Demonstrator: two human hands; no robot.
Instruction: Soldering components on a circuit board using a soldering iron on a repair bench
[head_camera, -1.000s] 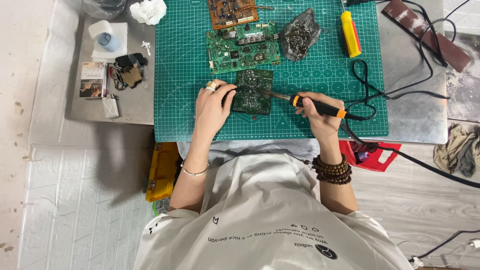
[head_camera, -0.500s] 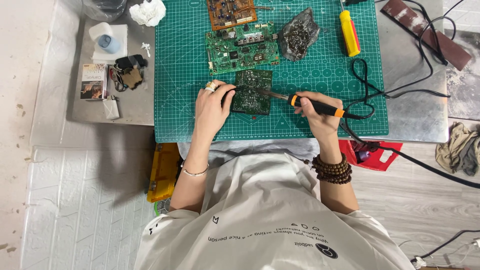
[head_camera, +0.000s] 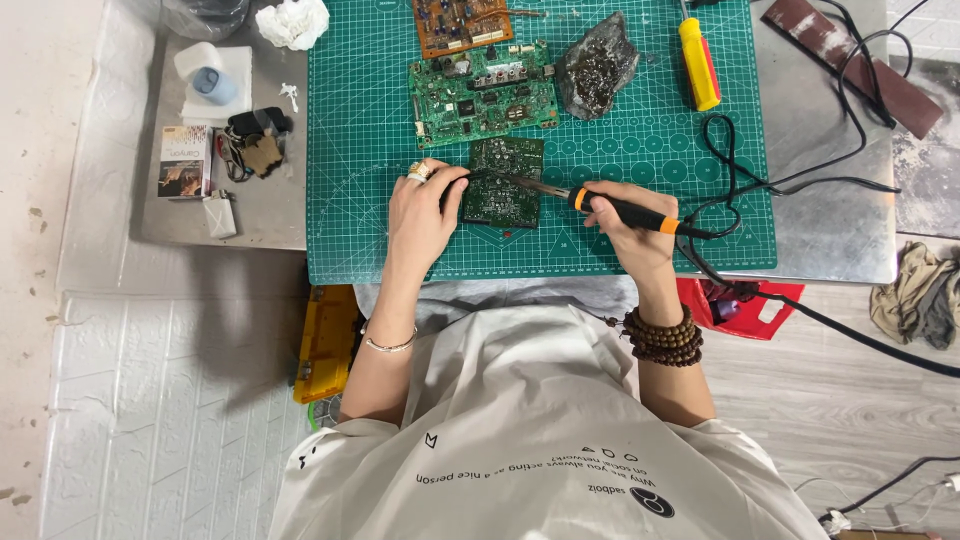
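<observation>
left hand (head_camera: 422, 212): fingers curled, pinning the left edge of the small green circuit board (head_camera: 503, 181), ring visible, thin bracelet on the wrist.
right hand (head_camera: 625, 228): closed round the black-and-orange handle of the soldering iron (head_camera: 590, 201), bead bracelets on the wrist.
iron tip: on the upper-left part of the board, just beside the left fingertips.
board position: flat on the green cutting mat (head_camera: 380, 140), between both hands, nearer the left.
iron cable (head_camera: 740, 190): loops on the mat right of the handle, runs off the table edge to the floor.
further up the mat: larger green circuit board (head_camera: 482, 92), brown circuit board (head_camera: 460, 22) above it, grey crumpled bag (head_camera: 597, 68) to its right, yellow-and-red tool (head_camera: 699, 62) beyond that.
left of the mat: tape roll (head_camera: 205, 82), small box (head_camera: 185, 160), lighter (head_camera: 220, 214), white crumpled tissue (head_camera: 293, 20).
delta vs earlier: none visible. Both hands, iron and board sit as they did.
</observation>
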